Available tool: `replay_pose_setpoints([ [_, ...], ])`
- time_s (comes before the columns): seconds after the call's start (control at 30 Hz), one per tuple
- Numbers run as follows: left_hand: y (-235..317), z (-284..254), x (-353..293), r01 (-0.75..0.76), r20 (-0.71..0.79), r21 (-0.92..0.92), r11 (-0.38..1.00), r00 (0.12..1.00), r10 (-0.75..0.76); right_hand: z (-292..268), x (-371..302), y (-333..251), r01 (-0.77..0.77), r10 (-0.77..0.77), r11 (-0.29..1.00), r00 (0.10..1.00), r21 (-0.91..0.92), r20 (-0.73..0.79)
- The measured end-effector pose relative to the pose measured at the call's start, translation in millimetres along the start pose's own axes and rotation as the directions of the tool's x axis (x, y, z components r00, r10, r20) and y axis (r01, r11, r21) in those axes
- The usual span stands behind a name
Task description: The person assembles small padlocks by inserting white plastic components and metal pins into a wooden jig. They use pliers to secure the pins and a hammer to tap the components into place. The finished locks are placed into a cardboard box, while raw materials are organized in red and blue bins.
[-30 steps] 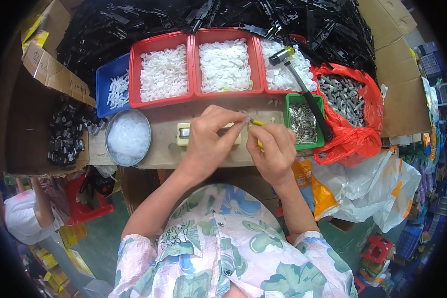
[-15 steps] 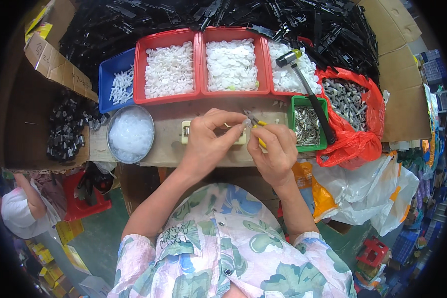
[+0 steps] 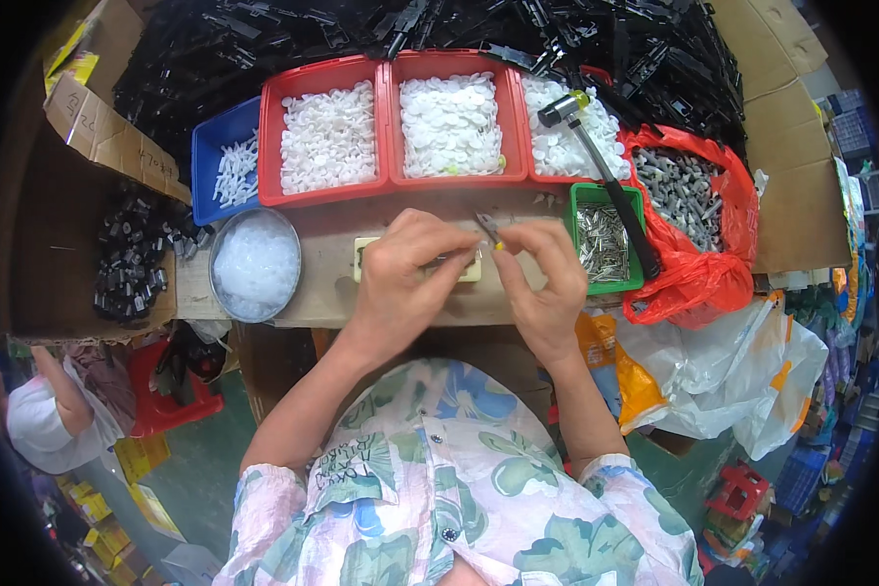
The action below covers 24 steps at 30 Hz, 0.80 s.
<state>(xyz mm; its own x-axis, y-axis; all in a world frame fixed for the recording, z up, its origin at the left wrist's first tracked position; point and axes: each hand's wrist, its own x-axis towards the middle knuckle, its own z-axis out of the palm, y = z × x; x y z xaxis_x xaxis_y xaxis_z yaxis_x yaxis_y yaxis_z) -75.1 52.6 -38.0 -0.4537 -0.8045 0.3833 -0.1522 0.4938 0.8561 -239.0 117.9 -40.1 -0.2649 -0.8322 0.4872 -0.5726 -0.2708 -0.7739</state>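
Above the workbench [image 3: 337, 307], my left hand [image 3: 410, 264] is closed in a pinch. A tiny pale bit seems to show at its fingertips, too small to name. Facing it, my right hand [image 3: 542, 278] has thumb and forefinger apart, with nothing clearly seen between them. A pair of pliers [image 3: 488, 228] with yellow handles lies behind the fingertips, its handles mostly hidden by my right hand. Beneath my left hand sits a cream-coloured block [image 3: 469, 270], largely covered.
Red bins [image 3: 388, 181] of white plastic parts line the back, with a blue bin [image 3: 205, 200] on their left. A metal bowl [image 3: 256, 264] stands left. At right are a green bin [image 3: 620, 287] of metal pins, a hammer [image 3: 615, 190] across it and a red bag [image 3: 693, 288].
My right thumb and forefinger have come apart and drawn slightly away from my left hand. The translucent piece between both hands no longer shows clearly. The view has shifted a little.
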Motion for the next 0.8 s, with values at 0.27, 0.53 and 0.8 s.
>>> replay_pose_setpoints([
  [0.27,-7.3,-21.8,-21.1,-0.043,-0.117,0.166,0.985,0.991,0.063,20.9,-1.1,8.0,0.112,-0.108,0.994,0.978,-0.011,0.178],
  [0.53,-35.4,-32.1,-60.6,-0.322,0.121,0.604,0.729,0.941,0.315,52.0,1.2,14.8,0.227,-0.169,0.966,0.913,-0.12,0.371],
  [0.8,-46.5,-33.2,-64.4,-0.359,0.183,0.675,0.645,0.928,0.325,55.0,8.9,10.9,0.288,-0.168,0.938,0.862,-0.19,0.479],
])
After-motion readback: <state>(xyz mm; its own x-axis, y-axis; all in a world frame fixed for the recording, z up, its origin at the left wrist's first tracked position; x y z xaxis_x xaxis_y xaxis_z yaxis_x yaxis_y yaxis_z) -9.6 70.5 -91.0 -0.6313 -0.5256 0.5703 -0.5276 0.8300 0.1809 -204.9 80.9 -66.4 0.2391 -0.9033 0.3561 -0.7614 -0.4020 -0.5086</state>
